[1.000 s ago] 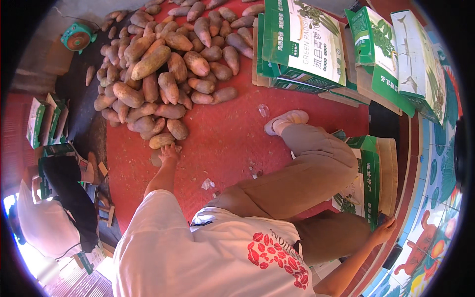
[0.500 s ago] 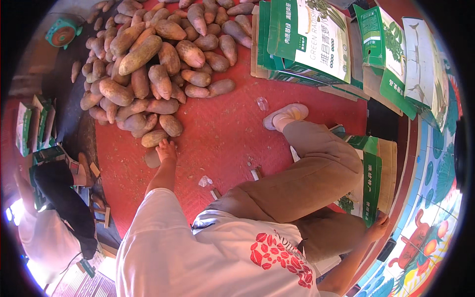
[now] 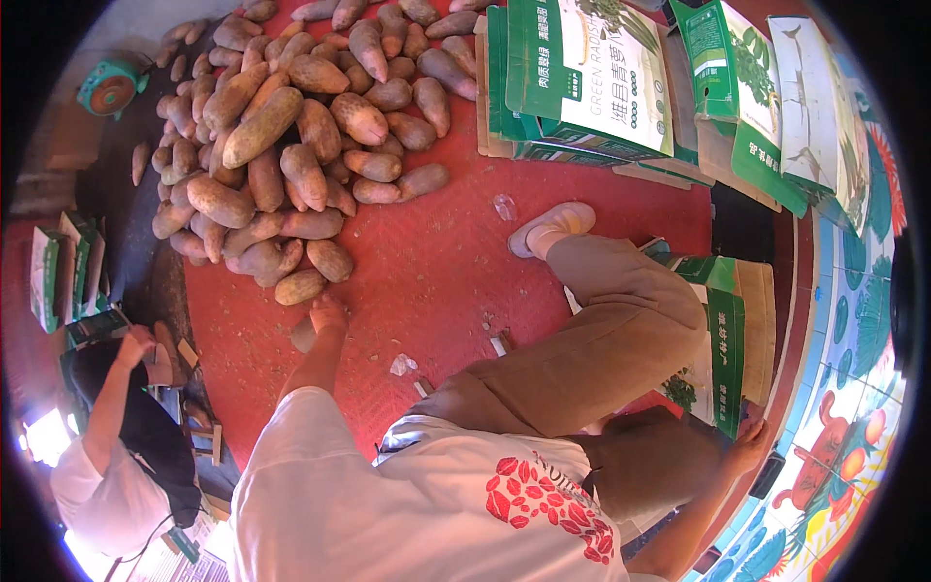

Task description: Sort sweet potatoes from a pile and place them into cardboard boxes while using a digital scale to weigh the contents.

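Large brown tubers, like sweet potatoes, lie in a heap [image 3: 254,128] on the red floor covering. My left hand [image 3: 328,313] is low at the heap's near edge, just below its nearest tuber [image 3: 300,287]. Its fingers look curled in. A rounded brown piece [image 3: 304,335] shows beside my wrist, partly hidden by the hand. At far right, my right hand [image 3: 748,448] is at the near edge of an open green-and-white carton [image 3: 727,339]. Its fingers are bent around something small and dark that I cannot make out.
Green-and-white cartons [image 3: 592,87] stand at the upper right, and more cartons [image 3: 70,267] at the far left. Another person [image 3: 112,480] sits at lower left. A green fan [image 3: 110,89] stands behind. Plastic scraps [image 3: 403,365] lie by my bent leg.
My left hand has drawn back slightly from the nearest tuber, its fingers more curled. The other person's arm has come up. The whole view has shifted a little.
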Action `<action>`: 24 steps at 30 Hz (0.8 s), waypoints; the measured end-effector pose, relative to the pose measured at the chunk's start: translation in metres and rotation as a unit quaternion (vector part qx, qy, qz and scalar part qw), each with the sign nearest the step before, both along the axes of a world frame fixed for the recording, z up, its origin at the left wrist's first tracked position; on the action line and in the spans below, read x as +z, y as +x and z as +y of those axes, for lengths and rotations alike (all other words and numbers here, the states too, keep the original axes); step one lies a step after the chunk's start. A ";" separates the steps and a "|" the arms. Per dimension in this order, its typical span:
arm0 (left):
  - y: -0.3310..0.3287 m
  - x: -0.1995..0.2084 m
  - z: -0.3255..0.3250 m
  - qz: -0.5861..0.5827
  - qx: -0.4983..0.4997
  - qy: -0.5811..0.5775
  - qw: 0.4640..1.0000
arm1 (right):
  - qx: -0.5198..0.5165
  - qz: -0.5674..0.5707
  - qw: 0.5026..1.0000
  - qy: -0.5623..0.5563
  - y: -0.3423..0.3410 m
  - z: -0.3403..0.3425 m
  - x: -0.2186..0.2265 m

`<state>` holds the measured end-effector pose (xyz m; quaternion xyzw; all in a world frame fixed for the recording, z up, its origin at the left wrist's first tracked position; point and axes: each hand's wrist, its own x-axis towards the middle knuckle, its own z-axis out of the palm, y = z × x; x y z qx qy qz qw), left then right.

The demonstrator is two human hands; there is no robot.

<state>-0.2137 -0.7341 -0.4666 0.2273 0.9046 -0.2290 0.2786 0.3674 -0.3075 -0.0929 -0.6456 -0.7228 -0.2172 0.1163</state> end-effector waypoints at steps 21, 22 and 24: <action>0.040 0.085 0.177 -0.058 0.057 0.282 0.956 | 0.189 0.183 0.951 -0.163 -0.051 0.037 -0.028; 0.041 0.072 0.178 -0.026 0.008 0.252 0.967 | 0.207 0.195 0.943 -0.173 -0.061 0.032 -0.028; 0.047 0.080 0.201 -0.045 0.003 0.218 0.975 | 0.230 0.194 0.936 -0.180 -0.059 0.028 -0.029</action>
